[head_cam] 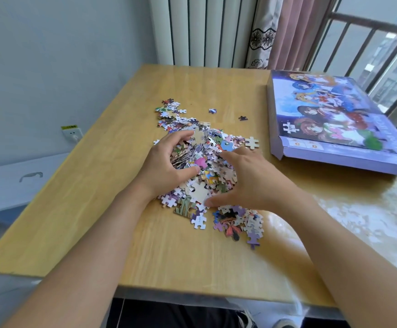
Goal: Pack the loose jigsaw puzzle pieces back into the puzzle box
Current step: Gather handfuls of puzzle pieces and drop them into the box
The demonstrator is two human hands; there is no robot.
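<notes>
Between my two hands the heap of puzzle pieces (207, 166) is being squeezed together in the middle of the wooden table (173, 252). My left hand (169, 162) curls round the pile's left flank, fingers hooked over the far top and thumb pressed in near the front, gripping a stack of pieces standing on edge. My right hand (247, 183) lies flatter against the right side, fingers fairly straight and thumb stretched low along the table toward the front; it presses the pile and does not clasp it. Outward from there, a smaller cluster (240, 221) sits just beside my right thumb, a loose scatter (171, 112) trails toward the far left, and two stray pieces (212, 111) lie apart beyond the heap. The puzzle box (334, 121) lies at the right of the table, well apart from the pile, picture side up, and looks closed, so none of the pieces seem packed yet. I judge these pieces light, thin and stiff, with glossy faces that slide over each other, so a handful will shed from its edges. Cupping from both sides low at the table and lifting a modest scoop seems safest.
</notes>
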